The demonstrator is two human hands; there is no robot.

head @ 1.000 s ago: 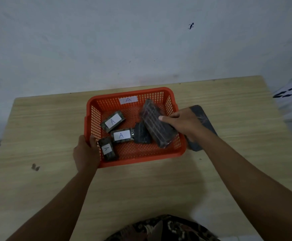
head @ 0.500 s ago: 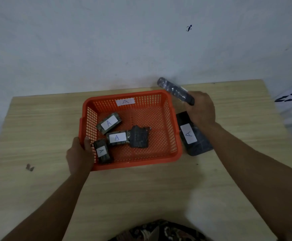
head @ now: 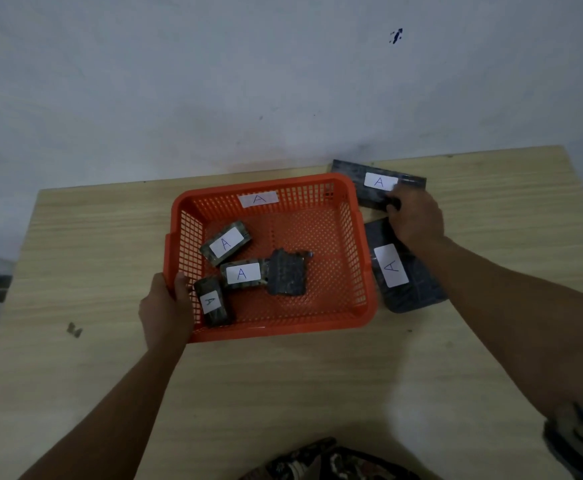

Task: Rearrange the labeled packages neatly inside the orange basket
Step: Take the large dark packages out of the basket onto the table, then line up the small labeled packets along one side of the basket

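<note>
The orange basket point(head: 352, 271) sits on the desk point(head: 283, 393), near the far edge by the wall point(head: 214, 81), w/ a white label "A" on its far inner wall. Inside are four small dark packages, all in the left-front half: one tilted point(head: 226, 242) w/ label "A" up, one point(head: 243, 274) just in front of it also showing "A", one point(head: 211, 301) at the front-left corner w/ "A" turned sideways, and one point(head: 288, 272) w/ no label visible, touching the right end of the middle one. The right half of the basket is bare mesh. The left hand point(head: 165, 311) grips the front-left corner of the basket, thumb over the rim on the inside, other fingers outside; so it is closed on the rim. Outside, on the desk to the right of the basket, lie two bigger flat dark packages: one point(head: 408, 285) alongside the right wall, label "A" up, and another point(head: 373, 188) behind the far-right corner, also label "A" up. The right hand point(head: 416, 221) is over the gap btw. these two, its fingers point(head: 392, 202) curled on the near edge of the far one; if it really pinches or only touches it, cannot tell. Patterned cloth point(head: 328, 462) shows at the bottom edge.
</note>
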